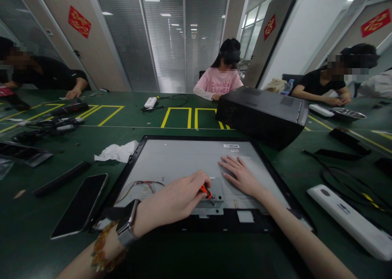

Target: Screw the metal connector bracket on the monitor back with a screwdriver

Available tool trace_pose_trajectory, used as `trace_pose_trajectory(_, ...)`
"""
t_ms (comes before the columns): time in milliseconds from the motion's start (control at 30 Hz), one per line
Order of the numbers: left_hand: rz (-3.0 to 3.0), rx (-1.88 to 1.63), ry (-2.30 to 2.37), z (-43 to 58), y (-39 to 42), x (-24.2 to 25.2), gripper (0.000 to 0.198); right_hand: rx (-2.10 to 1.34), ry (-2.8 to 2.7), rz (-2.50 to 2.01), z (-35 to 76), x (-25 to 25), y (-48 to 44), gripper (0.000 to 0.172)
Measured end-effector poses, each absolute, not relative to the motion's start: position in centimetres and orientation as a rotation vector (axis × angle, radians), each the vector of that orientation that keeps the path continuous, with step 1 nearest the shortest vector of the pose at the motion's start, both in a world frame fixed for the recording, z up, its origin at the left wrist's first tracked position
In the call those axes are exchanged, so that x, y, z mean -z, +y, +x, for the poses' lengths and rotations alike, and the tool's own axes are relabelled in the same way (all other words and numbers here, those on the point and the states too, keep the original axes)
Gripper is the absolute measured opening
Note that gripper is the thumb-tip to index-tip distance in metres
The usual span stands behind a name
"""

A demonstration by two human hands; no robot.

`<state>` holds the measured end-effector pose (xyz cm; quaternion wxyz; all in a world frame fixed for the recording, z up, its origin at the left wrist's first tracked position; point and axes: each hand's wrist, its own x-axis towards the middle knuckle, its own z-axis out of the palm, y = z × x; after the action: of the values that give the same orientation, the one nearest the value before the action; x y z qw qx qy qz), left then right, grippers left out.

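My left hand (183, 195) is closed around the orange and black handle of a screwdriver (206, 190). The screwdriver's tip points down at a metal bracket (218, 189) on the back of a flat display panel (183, 158). With fingers spread, my right hand (240, 175) lies flat on the grey panel to the right of the bracket. A black frame runs round the panel, and thin coloured wires (134, 185) lie on its left part. Whether the tip sits in a screw I cannot tell.
A smartphone (81, 205) and crumpled tissue (116, 151) lie left of the panel. Behind it on the right stands a large black casing (260, 111). A white elongated device (349, 220) and black cables are at right. Several people sit around the green table (137, 254).
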<state>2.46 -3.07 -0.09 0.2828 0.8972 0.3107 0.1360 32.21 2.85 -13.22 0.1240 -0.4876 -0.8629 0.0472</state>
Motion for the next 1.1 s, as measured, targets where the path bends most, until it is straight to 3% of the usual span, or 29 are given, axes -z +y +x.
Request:
trace_pose_trajectory(100, 2.472, -0.386, 0.892, 2.4, -2.8, 0.7, 0.011, -0.131, -2.513, -1.418, 32.2, 13.3, 2.9, 0.048)
trace_pose_trajectory(333, 2.673, -0.378, 0.961, 2.7, -2.4, 1.0, 0.027, -0.125, -2.518, -1.41, 32.2, 13.2, 2.8, 0.048)
trace_pose_trajectory(633, 2.587, -0.386, 0.941, 3.0, -2.9, 0.0, 0.014, -0.126, -2.525, -1.419, 32.1, 13.2, 2.8, 0.049)
trace_pose_trajectory(1100, 2.534, -0.35, 0.945, 2.8, -3.1, -0.4, 0.01, -0.129, -2.518, -1.423, 32.1, 13.1, 2.8, 0.049)
